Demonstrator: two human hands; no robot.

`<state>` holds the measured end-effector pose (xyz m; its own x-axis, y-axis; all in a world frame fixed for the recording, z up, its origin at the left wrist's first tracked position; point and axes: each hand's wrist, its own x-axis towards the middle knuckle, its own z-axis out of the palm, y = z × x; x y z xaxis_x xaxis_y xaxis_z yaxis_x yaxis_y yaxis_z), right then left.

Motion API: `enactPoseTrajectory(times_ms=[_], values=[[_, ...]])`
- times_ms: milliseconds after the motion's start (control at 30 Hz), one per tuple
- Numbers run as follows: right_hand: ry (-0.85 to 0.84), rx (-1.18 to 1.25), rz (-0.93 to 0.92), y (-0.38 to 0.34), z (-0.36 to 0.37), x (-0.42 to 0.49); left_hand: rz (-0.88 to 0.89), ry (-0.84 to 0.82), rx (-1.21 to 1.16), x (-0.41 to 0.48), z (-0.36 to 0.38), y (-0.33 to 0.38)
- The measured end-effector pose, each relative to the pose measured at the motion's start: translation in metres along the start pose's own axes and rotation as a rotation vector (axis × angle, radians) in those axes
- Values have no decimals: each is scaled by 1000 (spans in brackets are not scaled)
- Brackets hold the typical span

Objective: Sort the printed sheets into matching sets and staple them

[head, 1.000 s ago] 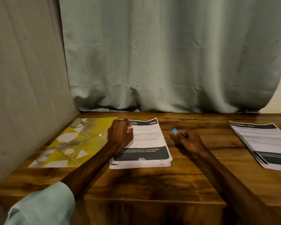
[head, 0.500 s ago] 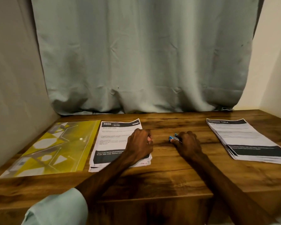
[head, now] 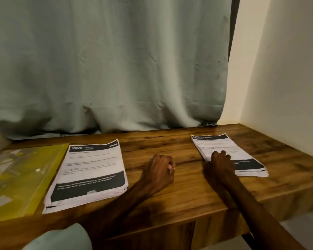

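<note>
- A pale green sleeve (head: 60, 238) is showing at the near left edge, with the bare forearm reaching out over the wooden table (head: 188, 197).
- A yellow patterned folder (head: 20, 177) is lying flat at the left end of the table, and the left stack of printed sheets (head: 90, 174) is sitting just beside it, its top page headed "3800".
- The left hand (head: 159, 171) is resting on the bare wood between the two stacks, its fingers curling into a fist round a small blue thing (head: 151, 158); only the tip is poking out, too little to tell what it is.
- The right hand (head: 220, 165) is lying on the near left corner of the right stack of printed sheets (head: 242, 154), fingers straight and close together, pressing on the top page.
- A grey-green curtain (head: 107, 69) is hanging behind the table, touching its far edge.
- A cream wall (head: 282, 73) is closing off the right side.
</note>
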<state>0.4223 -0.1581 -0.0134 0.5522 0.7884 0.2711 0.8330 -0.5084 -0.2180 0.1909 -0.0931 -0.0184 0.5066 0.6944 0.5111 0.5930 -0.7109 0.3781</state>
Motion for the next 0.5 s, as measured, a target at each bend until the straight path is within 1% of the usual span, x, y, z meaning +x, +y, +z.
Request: enactPoseTrajectory(times_ms=[67, 167, 267, 333, 400, 467, 500], values=[[-8, 29, -42, 4, 2, 0, -1, -24, -15, 10, 9, 15], [-6, -80, -140, -1, -3, 4, -37, -74, -84, 28, 17, 34], [-41, -232, -228, -11, -4, 8, -150, -171, -177, 50, 32, 48], [-44, -287, -258, -14, -2, 9, -229, -239, -220, 66, 45, 56], [-19, -302, -299, -11, -1, 11, -293, -291, -269, 84, 59, 63], [3, -285, -326, -6, 5, 14, -393, -348, -322, 100, 70, 72], [29, -273, -330, -4, 7, 13, -443, -348, -355, 107, 76, 76]])
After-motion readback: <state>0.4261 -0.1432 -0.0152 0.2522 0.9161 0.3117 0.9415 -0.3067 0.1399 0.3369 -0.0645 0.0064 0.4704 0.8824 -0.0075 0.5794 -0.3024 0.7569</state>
